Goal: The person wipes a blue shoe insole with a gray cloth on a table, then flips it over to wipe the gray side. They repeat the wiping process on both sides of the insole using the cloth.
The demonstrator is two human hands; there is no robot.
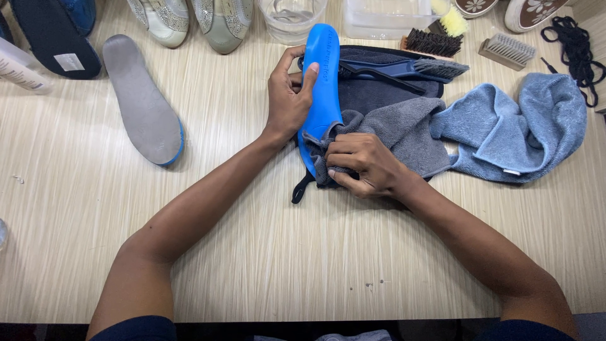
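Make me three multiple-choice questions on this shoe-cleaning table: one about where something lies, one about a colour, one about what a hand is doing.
1. Where does the grey insole lie?
A. left of the hands
B. on the light blue towel
C. inside a shoe

2. What colour is the insole held in the left hand?
A. red
B. bright blue
C. white

3. What is the right hand doing?
A. resting flat on the table
B. holding a brush
C. pressing a grey cloth on the insole

Answers: 1 A, it lies alone on the table at the left; 2 B, plainly blue; 3 C, fingers bunch cloth against its lower end.
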